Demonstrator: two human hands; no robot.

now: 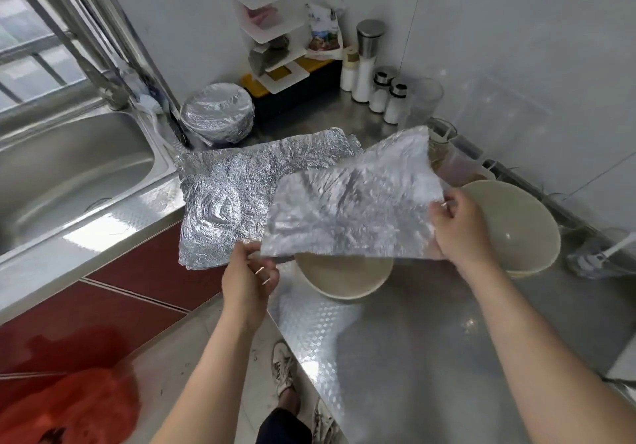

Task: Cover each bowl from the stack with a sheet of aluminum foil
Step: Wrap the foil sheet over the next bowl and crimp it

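A crinkled sheet of aluminum foil (351, 202) hangs in the air over a pale bowl (344, 278) standing on the steel counter. My left hand (249, 275) pinches the sheet's near left corner. My right hand (463, 227) grips its right edge. The sheet hides the bowl's far half. To the right stands a stack of pale bowls (516, 230), uncovered. More crumpled foil sheets (227, 199) lie flat on the counter to the left. At the back, near the sink corner, sit bowls wrapped in foil (216, 113).
A steel sink (69, 175) with a faucet is at left. Shakers and jars (378, 89) and a white rack (275, 41) stand along the back wall. Clear containers (457, 158) are behind the bowl stack. The counter (430, 357) has a bare stretch near me.
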